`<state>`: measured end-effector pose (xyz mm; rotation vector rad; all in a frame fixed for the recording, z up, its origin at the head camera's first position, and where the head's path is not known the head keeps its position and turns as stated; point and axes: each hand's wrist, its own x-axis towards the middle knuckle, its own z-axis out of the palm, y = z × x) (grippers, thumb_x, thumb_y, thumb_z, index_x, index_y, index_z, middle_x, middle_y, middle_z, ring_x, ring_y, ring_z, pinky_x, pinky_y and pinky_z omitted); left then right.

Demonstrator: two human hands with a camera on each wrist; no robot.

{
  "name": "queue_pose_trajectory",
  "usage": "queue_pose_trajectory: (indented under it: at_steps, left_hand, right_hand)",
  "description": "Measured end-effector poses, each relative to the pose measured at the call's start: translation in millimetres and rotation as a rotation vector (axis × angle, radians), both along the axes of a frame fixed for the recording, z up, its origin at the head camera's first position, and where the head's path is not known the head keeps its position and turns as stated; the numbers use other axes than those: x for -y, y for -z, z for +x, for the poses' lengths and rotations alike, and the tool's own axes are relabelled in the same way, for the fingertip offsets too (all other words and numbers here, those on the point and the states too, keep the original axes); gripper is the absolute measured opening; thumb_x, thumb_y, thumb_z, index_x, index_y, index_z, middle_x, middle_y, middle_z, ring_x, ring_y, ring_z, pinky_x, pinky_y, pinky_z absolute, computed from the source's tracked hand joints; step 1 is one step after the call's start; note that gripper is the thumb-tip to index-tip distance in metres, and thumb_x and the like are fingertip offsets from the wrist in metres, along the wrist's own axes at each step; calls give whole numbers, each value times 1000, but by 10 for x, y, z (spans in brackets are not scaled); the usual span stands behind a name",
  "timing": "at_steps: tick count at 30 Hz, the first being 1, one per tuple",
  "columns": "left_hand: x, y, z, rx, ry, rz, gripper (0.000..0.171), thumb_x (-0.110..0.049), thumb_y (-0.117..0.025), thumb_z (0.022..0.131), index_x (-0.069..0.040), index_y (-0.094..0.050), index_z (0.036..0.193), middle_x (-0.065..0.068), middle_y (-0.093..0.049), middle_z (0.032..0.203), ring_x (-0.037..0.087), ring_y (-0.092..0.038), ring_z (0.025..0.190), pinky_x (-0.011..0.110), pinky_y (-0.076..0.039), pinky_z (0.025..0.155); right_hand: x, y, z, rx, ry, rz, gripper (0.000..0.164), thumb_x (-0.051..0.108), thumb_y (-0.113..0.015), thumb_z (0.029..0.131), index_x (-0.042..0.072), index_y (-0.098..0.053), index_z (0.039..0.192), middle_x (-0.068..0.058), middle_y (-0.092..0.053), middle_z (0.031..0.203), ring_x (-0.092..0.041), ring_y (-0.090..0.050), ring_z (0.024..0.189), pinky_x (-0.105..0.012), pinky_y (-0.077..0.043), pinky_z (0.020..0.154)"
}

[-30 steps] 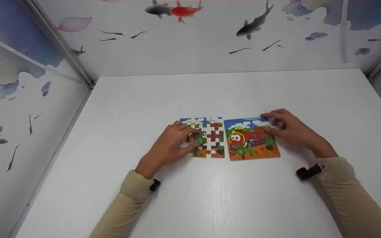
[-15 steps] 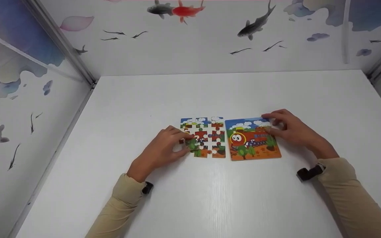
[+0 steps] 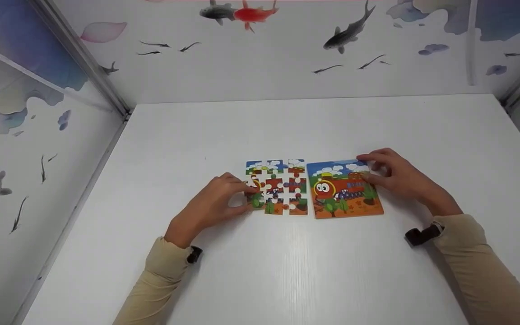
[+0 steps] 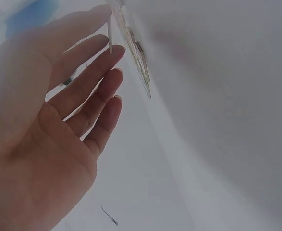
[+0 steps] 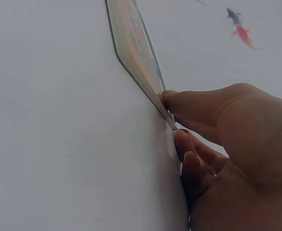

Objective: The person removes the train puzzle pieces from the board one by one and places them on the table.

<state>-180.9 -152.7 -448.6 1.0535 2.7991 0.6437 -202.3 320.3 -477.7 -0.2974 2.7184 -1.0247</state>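
Note:
My left hand [image 3: 210, 205] pinches a puzzle piece [image 3: 255, 201], green and orange, at the lower left of the loose pieces. In the left wrist view the piece [image 4: 110, 36] appears as a thin edge between thumb and fingertips. The jigsaw pieces [image 3: 274, 185] lie in a loose grid with narrow gaps, showing parts of a train. To their right lies a square picture board [image 3: 343, 189] with a red smiling train. My right hand [image 3: 397, 174] grips the board's right side, thumb on its face and fingers along its edge. The right wrist view shows the board [image 5: 136, 62] edge-on.
A white table [image 3: 251, 271] bears everything. White panels [image 3: 260, 58] painted with fish and lotus leaves stand behind it and at the sides. A dark strap device [image 3: 422, 234] sits at the right wrist.
My left hand has drawn the puzzle piece leftward and down from over the middle pieces to the grid's lower left. The right hand and the board stay put.

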Motion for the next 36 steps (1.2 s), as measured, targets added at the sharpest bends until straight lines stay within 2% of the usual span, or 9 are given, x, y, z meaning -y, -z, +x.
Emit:
queue_pose_trajectory:
  at_steps: [8,15,23,30,36]
  left_hand:
    - [50,16,8,79,-12,-17,36,-27,-85,96,-16,-80,130,0,-81,123,23,-68,119,45,-56,107]
    - [56,10,5,111,-13,-33,36,-28,-86,95,-18,-81,129,0,-80,124,22,-67,121,45,-55,110]
    - [76,13,9,157,-33,-47,33,-23,-87,94,-21,-82,127,0,-76,126,22,-64,125,48,-53,113]
    - [71,19,34,156,-47,-60,36,-25,-86,95,-22,-80,131,2,-74,128,23,-64,124,49,-53,112]
    - [56,33,44,164,-57,-62,39,-30,-84,97,-23,-78,135,4,-70,127,23,-62,119,48,-54,109]
  right_hand:
    - [-6,0,1,18,10,0,51,35,-69,108,26,-58,157,-14,-46,154,-31,-47,129,-40,-46,103]
    - [-11,6,-14,23,9,-11,51,36,-70,107,27,-59,156,-13,-46,154,-31,-47,130,-30,-46,99]
    - [-16,15,-16,26,6,-16,52,36,-70,107,26,-58,157,-13,-46,153,-31,-46,130,-30,-45,99]
    - [-9,16,-12,15,2,-10,51,33,-71,107,24,-59,156,-14,-47,151,-30,-47,128,-22,-43,95]
    - [-4,-1,-9,20,4,-2,51,35,-71,107,25,-59,156,-13,-48,150,-29,-48,127,-26,-45,98]
